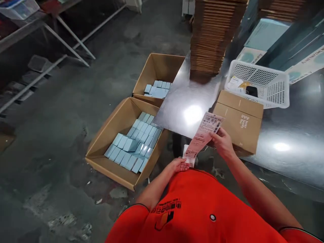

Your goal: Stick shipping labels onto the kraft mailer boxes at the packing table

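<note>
A long pink shipping label [204, 136] with barcodes stretches between my hands in front of my orange shirt. My right hand [222, 141] pinches its upper part, just beside a flat brown cardboard box [240, 121] lying on the shiny metal table [187, 101]. My left hand [178, 165] is closed on the label's lower end, close to my body. On the floor to my left stand two open cartons, a near carton [121, 125] and a far carton [157, 67], both holding several small light-blue boxes [134, 143].
A tall stack of flattened cardboard [212, 37] rises at the table's back. A white plastic basket [260, 82] with small items sits right of it. Metal shelving legs [65, 44] cross the grey concrete floor at the far left.
</note>
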A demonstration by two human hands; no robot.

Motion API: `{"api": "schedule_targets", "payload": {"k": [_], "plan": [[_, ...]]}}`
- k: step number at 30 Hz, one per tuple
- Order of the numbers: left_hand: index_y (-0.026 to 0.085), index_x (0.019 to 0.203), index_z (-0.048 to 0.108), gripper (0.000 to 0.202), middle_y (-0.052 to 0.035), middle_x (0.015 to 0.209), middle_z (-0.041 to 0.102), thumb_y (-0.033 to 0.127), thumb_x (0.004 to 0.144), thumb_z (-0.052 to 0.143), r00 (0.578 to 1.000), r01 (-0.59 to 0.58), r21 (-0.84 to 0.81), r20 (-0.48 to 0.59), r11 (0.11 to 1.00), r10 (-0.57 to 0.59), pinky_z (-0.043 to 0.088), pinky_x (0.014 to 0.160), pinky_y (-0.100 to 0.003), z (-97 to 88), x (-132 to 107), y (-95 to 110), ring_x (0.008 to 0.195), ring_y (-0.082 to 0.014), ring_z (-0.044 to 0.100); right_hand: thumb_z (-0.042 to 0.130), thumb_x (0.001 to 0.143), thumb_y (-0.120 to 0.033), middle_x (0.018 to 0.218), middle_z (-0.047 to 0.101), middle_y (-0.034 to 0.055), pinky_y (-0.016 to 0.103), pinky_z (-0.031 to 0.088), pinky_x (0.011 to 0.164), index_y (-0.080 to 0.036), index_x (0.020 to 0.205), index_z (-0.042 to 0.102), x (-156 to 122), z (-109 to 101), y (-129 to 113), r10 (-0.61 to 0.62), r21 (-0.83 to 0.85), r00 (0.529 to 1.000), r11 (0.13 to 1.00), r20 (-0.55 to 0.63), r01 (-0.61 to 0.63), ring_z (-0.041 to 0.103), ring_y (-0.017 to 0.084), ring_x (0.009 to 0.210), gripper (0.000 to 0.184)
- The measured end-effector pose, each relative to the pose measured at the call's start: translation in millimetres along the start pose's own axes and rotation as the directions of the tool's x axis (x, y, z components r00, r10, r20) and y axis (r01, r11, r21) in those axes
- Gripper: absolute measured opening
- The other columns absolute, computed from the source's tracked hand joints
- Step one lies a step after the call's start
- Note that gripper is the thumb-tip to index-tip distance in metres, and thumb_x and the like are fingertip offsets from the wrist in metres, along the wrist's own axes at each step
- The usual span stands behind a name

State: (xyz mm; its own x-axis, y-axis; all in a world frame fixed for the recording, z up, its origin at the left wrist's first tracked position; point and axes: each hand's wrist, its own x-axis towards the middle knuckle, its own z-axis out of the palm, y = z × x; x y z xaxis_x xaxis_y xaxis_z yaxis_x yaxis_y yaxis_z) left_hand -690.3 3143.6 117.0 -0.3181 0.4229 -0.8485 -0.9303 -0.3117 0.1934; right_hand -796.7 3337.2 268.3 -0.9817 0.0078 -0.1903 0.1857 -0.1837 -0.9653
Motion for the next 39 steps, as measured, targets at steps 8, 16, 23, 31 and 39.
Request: {"api": "schedule_targets", "payload": {"k": [8, 16, 23, 31, 39], "plan": [[-0.002, 0.114, 0.063, 0.042, -0.0136, 0.071, 0.071, 0.02, 0.079, 0.071, 0.979, -0.044, 0.33, -0.173, 0.943, 0.106, 0.052, 0.058, -0.031, 8.8, 21.5, 29.0, 0.056, -0.0207, 0.065, 0.084, 0.056, -0.052, 0.081, 0.073, 0.0026, 0.035, 0.056, 0.074, -0.018, 0.08, 0.072, -0.4, -19.1, 11.9, 0.061, -0.147, 0.992, 0.986, -0.111, -0.077, 0.067, 0.021, 0.077, 0.043], [0.019, 0.123, 0.065, 0.06, -0.0102, 0.134, 0.062, 0.03, 0.066, 0.082, 0.433, -0.837, 0.46, 0.228, 0.296, 0.872, 0.041, 0.107, -0.037, 79.7, -55.8, 85.3, 0.125, -0.0255, 0.054, 0.087, 0.058, -0.048, 0.087, 0.073, 0.0037, 0.035, 0.057, 0.072, -0.019, 0.09, 0.072, -16.1, -27.3, -34.9, 0.123, -0.001, 0.992, 0.992, -0.007, -0.123, 0.068, 0.02, 0.075, 0.046], [0.012, 0.093, 0.078, 0.045, -0.0098, 0.093, 0.076, 0.046, 0.063, 0.081, 0.549, -0.834, 0.344, 0.441, 0.432, 0.71, 0.049, 0.086, -0.036, 176.8, -77.1, 88.4, 0.087, -0.0234, 0.066, 0.077, 0.065, -0.057, 0.096, 0.072, 0.0095, 0.038, 0.055, 0.072, -0.018, 0.097, 0.07, -1.0, -63.5, -87.6, -0.056, -0.158, 0.998, 0.986, 0.031, 0.06, 0.066, 0.023, 0.083, 0.051], [0.013, 0.085, 0.077, 0.032, -0.0009, 0.069, 0.067, 0.039, 0.068, 0.074, 0.509, -0.832, 0.446, 0.376, 0.33, 0.774, 0.039, 0.062, -0.024, 211.6, -72.3, 73.6, 0.063, -0.0111, 0.052, 0.054, 0.088, -0.044, 0.102, 0.073, 0.008, 0.033, 0.048, 0.077, -0.024, 0.102, 0.074, -17.5, -101.5, -91.4, -0.26, -0.773, 0.852, 0.36, 0.455, 0.523, 0.064, 0.024, 0.091, 0.031], [0.009, 0.074, 0.073, 0.042, -0.002, 0.064, 0.064, 0.042, 0.052, 0.088, 0.705, -0.706, 0.344, 0.258, 0.619, 0.661, 0.041, 0.064, -0.027, 201.3, -65.9, 61.4, 0.061, -0.0128, 0.054, 0.065, 0.074, -0.033, 0.05, 0.052, 0.0015, 0.027, 0.035, 0.053, -0.016, 0.049, 0.054, 44.0, -161.8, -83.6, -0.198, -0.481, 0.975, 0.848, 0.105, 0.224, 0.046, 0.012, 0.053, 0.032]]}}
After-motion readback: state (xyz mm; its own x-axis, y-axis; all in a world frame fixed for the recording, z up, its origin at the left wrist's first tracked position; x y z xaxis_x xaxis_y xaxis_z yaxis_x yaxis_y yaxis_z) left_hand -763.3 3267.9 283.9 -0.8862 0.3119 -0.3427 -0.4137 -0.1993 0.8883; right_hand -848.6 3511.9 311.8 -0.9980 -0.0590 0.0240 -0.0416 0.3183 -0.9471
